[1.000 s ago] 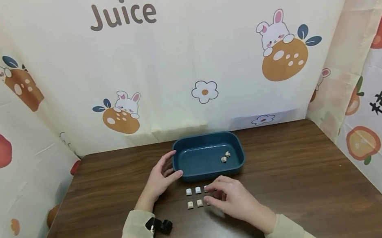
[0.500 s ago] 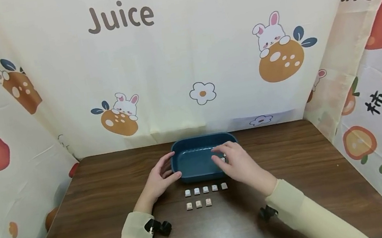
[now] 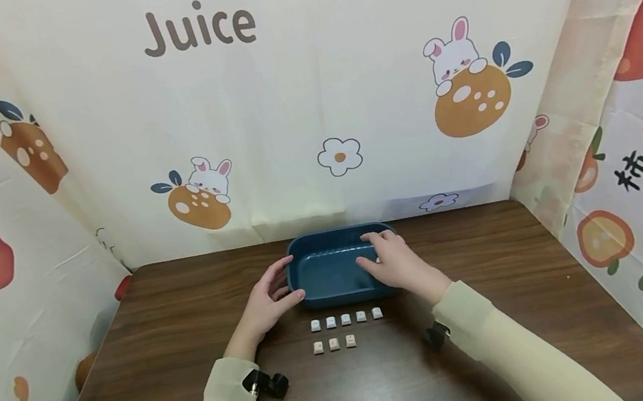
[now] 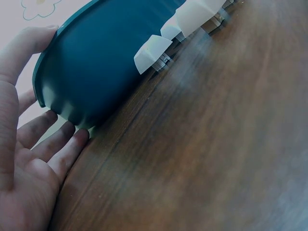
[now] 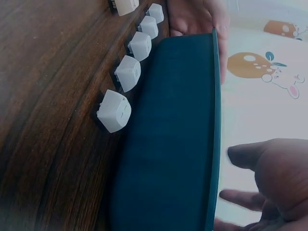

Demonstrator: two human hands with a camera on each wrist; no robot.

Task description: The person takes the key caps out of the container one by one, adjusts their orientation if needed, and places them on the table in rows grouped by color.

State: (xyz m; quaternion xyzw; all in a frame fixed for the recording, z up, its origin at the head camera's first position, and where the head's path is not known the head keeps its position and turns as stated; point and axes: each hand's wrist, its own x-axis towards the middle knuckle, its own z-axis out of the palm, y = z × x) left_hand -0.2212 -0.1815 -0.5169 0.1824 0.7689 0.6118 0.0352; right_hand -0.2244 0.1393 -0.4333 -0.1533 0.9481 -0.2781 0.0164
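A dark blue rectangular tray [image 3: 334, 283] stands at the back of the table. My left hand [image 3: 267, 307] rests against its left end, thumb [image 4: 26, 45] at the rim and fingers spread along the outer wall. Over the tray's right part is my right hand [image 3: 401, 263], thumb and index finger apart and reaching down inside. A bit of a small pale keycap [image 3: 377, 260] shows beside those fingers; the rest is hidden by the hand. In front of the tray, several white keycaps [image 3: 346, 319] form a row, with three cream keycaps [image 3: 334, 344] in a nearer row.
The brown wooden table [image 3: 203, 329] is enclosed at the back and sides by a printed cloth [image 3: 281, 95]. Black wrist cameras [image 3: 276, 385] sit on both sleeves. The tray's back edge is close to the back cloth.
My right hand has moved from the keycap rows up and over the tray's right part, uncovering the rows' right ends. Its fingers now reach farther back inside the tray. The left hand stays at the tray.
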